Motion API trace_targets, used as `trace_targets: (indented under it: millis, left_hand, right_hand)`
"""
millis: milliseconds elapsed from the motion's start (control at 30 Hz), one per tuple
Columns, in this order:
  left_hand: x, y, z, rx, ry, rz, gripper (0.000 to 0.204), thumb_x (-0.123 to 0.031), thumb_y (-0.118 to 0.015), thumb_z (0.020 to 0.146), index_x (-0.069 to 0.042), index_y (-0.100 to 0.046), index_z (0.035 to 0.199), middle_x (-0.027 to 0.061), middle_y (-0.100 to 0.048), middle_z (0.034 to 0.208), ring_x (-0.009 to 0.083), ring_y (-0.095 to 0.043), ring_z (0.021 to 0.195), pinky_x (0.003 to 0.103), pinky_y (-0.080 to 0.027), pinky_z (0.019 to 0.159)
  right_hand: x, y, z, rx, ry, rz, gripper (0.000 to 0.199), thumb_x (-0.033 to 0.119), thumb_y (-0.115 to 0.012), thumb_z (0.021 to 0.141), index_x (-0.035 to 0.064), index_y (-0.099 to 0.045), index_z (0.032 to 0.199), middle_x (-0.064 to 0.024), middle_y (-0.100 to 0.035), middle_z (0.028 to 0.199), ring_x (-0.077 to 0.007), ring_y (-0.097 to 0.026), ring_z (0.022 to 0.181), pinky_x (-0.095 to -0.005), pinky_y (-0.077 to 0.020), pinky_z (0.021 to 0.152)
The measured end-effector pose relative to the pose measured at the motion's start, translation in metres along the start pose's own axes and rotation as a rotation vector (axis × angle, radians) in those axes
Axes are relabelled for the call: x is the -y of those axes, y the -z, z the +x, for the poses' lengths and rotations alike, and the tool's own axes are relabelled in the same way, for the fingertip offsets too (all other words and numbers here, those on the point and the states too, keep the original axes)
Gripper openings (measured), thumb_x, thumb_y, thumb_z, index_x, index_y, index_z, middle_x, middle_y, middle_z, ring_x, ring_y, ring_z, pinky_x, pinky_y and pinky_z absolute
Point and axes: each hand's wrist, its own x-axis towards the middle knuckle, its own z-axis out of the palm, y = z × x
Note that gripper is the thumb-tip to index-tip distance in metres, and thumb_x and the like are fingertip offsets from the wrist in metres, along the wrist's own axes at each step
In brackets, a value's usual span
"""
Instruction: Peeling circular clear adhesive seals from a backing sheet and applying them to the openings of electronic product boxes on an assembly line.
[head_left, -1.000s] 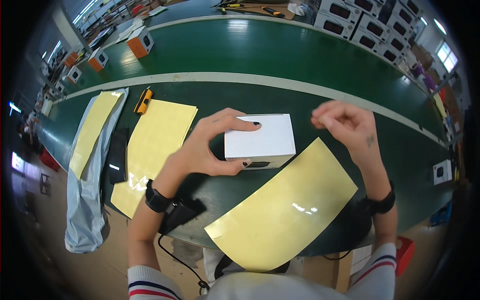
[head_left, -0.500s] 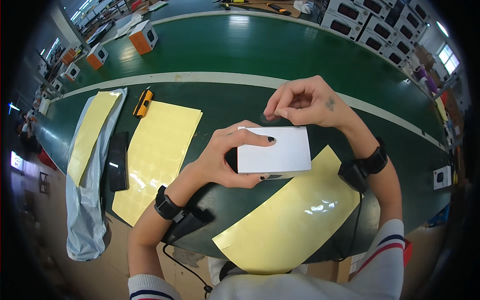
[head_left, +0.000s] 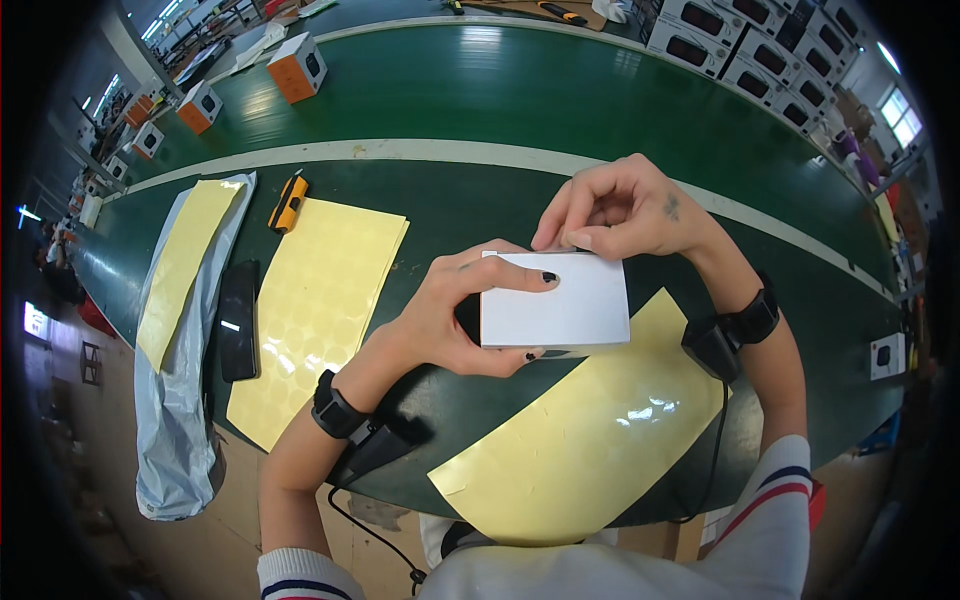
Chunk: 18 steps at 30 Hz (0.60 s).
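Observation:
A small white box (head_left: 570,312) is held above the green table by my left hand (head_left: 445,312), its thumb on the near side and its index finger lying across the top. At the box's far edge, my right hand (head_left: 628,212) is closed in a pinch. Its fingertips hold a clear round sticker (head_left: 560,249), now mostly hidden and touching that edge. Beneath the box lies a glossy yellow sticker sheet (head_left: 570,450), reaching over the table's near edge.
To the left lie more yellow sheets (head_left: 325,310), an orange utility knife (head_left: 288,203), a black phone (head_left: 239,320) and a grey plastic bag (head_left: 178,440). Orange-and-white boxes (head_left: 297,68) stand far left; stacked boxes (head_left: 745,55) fill the far right. One small box (head_left: 887,356) sits right.
My right hand has brought the clear sticker down from just beyond the box onto its far edge. My left hand still holds the box in nearly the same place.

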Motion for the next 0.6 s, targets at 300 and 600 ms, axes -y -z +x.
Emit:
trace_targets:
  millis: [300,600]
  left_hand:
    - [0.004,0.0,0.0,0.029,-0.059,0.024,0.057,-0.016,-0.076,0.057,-0.008,-0.057,0.11,0.013,-0.062,0.096,0.0255,-0.062,0.083,0.031,-0.049,0.074]
    - [0.007,-0.003,-0.017,-0.014,0.19,-0.158,0.088,-0.011,-0.078,0.059,-0.01,-0.018,0.123,0.0172,-0.046,0.114,0.0232,-0.054,0.1,0.036,-0.044,0.087]
  right_hand:
    - [0.012,-0.012,-0.019,-0.004,0.203,-0.274,0.009,0.007,-0.064,0.077,-0.0007,-0.067,0.081,-0.015,-0.068,0.096,-0.0147,-0.065,0.082,-0.0275,-0.0531,0.074]
    - [0.021,-0.065,-0.083,-0.058,0.418,-0.471,0.019,0.024,-0.072,0.079,0.0111,-0.061,0.086,-0.0042,-0.066,0.103,-0.0227,-0.066,0.084,-0.0452,-0.0393,0.1]
